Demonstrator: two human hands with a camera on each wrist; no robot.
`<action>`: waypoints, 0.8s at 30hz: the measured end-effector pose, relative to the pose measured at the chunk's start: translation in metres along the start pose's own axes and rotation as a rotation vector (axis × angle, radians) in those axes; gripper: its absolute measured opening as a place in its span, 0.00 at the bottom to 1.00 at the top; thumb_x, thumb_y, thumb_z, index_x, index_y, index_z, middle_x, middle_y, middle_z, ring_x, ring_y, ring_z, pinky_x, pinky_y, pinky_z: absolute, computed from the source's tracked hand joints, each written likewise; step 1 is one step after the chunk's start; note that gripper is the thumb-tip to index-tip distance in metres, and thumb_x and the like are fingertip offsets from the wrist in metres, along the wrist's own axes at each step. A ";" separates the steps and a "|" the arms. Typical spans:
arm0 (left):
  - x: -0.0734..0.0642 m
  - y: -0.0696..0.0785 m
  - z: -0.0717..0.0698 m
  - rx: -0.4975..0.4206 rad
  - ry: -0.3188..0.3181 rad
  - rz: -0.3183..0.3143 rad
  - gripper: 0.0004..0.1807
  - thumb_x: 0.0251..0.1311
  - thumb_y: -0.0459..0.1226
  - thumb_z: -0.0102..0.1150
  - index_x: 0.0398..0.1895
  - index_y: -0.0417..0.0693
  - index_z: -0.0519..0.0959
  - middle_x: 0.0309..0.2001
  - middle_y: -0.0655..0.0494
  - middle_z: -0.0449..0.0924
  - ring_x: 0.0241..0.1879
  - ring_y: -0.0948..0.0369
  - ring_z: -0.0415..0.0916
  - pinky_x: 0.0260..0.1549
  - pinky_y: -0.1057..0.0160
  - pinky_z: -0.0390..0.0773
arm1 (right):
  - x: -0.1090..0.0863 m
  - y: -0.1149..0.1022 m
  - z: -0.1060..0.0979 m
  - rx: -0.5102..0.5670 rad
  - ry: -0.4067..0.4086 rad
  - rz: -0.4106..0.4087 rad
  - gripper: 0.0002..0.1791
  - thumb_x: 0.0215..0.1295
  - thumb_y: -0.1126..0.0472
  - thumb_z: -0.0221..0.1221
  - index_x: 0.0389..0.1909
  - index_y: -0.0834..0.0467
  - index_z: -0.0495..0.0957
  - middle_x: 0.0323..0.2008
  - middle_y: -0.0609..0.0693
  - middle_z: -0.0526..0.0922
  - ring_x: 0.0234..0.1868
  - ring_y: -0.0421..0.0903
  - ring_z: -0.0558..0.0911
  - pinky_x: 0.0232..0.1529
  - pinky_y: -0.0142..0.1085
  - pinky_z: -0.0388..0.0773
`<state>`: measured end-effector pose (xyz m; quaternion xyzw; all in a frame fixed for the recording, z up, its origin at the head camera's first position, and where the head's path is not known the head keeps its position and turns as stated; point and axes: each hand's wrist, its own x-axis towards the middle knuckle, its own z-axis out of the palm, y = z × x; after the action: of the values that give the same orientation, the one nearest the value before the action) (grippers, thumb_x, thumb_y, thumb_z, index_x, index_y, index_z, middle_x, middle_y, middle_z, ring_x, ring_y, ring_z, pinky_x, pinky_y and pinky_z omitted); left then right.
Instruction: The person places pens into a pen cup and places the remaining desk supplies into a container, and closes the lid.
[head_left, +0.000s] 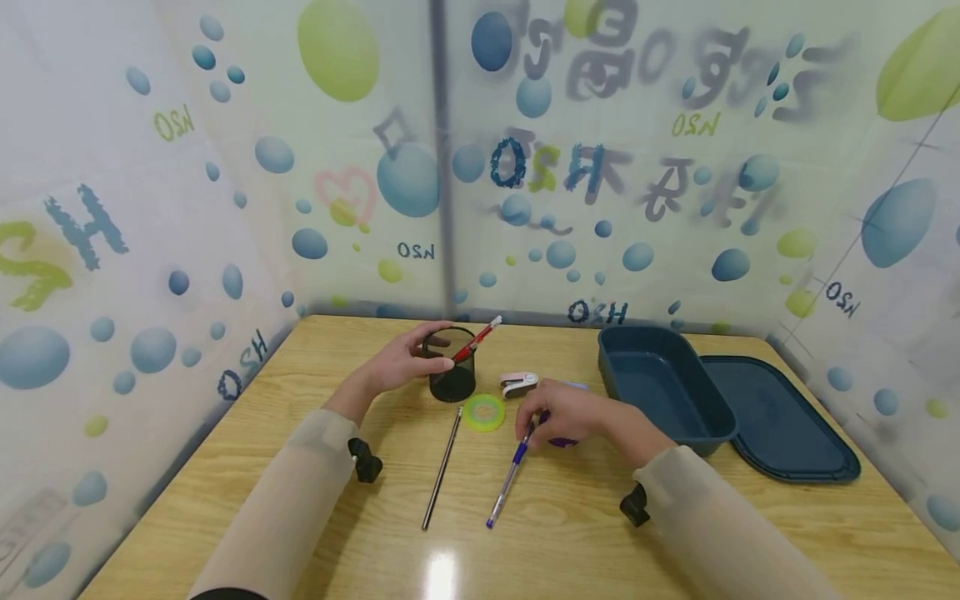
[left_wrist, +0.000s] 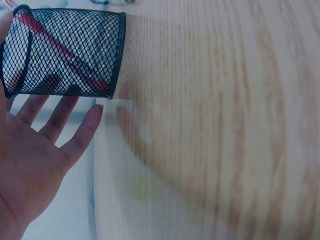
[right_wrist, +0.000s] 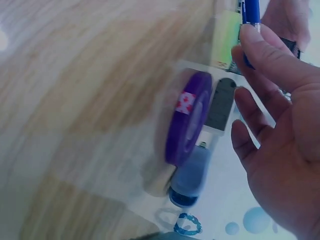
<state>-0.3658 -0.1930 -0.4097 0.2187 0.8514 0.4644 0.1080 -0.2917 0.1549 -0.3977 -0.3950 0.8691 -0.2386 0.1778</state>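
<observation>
My left hand (head_left: 397,365) holds the black mesh pen holder (head_left: 453,386) near its rim, thumb in front and fingers behind. A red pen (head_left: 480,337) leans inside the holder and sticks out over the rim. My right hand (head_left: 573,408) pinches a blue pen (head_left: 504,492) between thumb and forefinger, its other end slanting toward the table's near side. Under that hand stands a purple roll of tape (right_wrist: 187,120), partly hidden in the head view. A dark pencil (head_left: 441,471) lies between both hands, beside a round yellow-green disc (head_left: 483,412).
A white and black stapler (head_left: 518,383) sits behind the right hand, near a blue translucent object (right_wrist: 194,167). To the right are a dark blue plastic box (head_left: 666,387) and its flat lid (head_left: 787,421). A patterned curtain (head_left: 360,275) stands along the table's far edge.
</observation>
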 end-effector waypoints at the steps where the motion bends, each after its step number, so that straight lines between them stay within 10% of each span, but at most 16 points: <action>1: 0.000 0.000 0.000 0.000 0.000 0.001 0.43 0.74 0.52 0.70 0.87 0.69 0.61 0.79 0.44 0.68 0.65 0.43 0.80 0.65 0.41 0.82 | -0.001 -0.001 -0.002 0.020 -0.002 -0.002 0.07 0.70 0.63 0.73 0.42 0.47 0.92 0.44 0.39 0.88 0.48 0.38 0.81 0.54 0.35 0.79; 24: 0.000 0.002 0.002 -0.012 -0.003 0.004 0.43 0.74 0.53 0.70 0.87 0.68 0.61 0.80 0.44 0.70 0.67 0.43 0.80 0.66 0.40 0.81 | -0.043 -0.012 -0.022 0.379 0.237 0.041 0.10 0.78 0.60 0.67 0.55 0.58 0.86 0.44 0.51 0.87 0.43 0.51 0.81 0.44 0.42 0.82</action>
<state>-0.3642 -0.1911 -0.4092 0.2203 0.8479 0.4695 0.1096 -0.2684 0.1868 -0.3679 -0.3060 0.8315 -0.4386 0.1502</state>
